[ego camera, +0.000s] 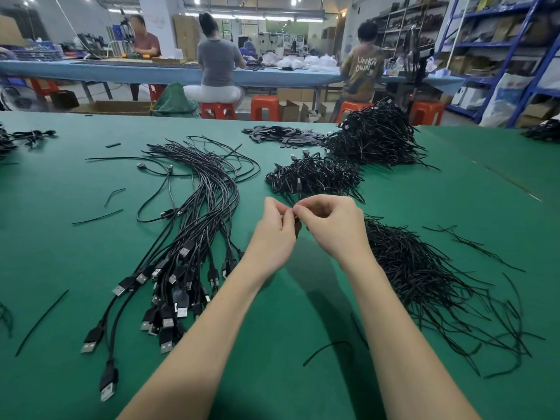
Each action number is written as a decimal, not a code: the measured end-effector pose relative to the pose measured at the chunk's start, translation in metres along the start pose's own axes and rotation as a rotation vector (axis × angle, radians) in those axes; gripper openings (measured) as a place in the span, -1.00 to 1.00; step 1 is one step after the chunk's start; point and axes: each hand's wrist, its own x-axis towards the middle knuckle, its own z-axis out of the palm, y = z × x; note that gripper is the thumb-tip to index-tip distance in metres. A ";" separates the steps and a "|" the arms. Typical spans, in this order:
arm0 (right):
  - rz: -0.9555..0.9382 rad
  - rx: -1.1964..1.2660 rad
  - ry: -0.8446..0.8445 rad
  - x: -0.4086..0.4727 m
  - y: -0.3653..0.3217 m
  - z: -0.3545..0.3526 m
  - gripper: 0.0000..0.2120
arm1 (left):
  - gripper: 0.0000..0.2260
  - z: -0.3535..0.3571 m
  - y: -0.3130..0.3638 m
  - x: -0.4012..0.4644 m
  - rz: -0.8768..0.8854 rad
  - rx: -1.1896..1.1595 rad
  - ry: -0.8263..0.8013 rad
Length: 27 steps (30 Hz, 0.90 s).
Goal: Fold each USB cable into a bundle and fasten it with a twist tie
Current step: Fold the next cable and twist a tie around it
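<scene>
My left hand (274, 234) and my right hand (331, 225) meet above the green table (91, 253), fingertips together. Between them they pinch a folded black cable bundle (298, 230), mostly hidden by my fingers and palms. Whether a twist tie is on it I cannot tell. A sheaf of loose black USB cables (194, 237) lies to the left, plugs toward me. A pile of black twist ties (424, 274) spreads out to the right. Tied bundles (315, 177) are heaped just beyond my hands.
A bigger heap of bundled cables (375, 137) and small black parts (285, 135) sit farther back. Stray ties (41, 322) lie scattered near the front and left. Several people sit at a blue bench (121, 71) behind, with orange stools and shelving at right.
</scene>
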 end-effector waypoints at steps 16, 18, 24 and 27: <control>0.040 -0.089 -0.047 -0.003 -0.004 -0.005 -0.82 | -0.80 -0.001 0.002 -0.003 -0.013 0.112 -0.015; 0.050 -0.075 -0.052 -0.004 -0.004 -0.005 -0.82 | -0.80 0.000 0.001 -0.002 -0.031 0.062 0.006; 0.304 0.566 -0.134 -0.004 -0.004 -0.011 -0.87 | -0.83 0.000 0.001 0.001 -0.108 -0.227 0.079; 0.441 0.823 -0.203 -0.004 0.000 -0.014 -0.84 | -0.82 0.002 0.002 -0.001 -0.123 -0.281 0.084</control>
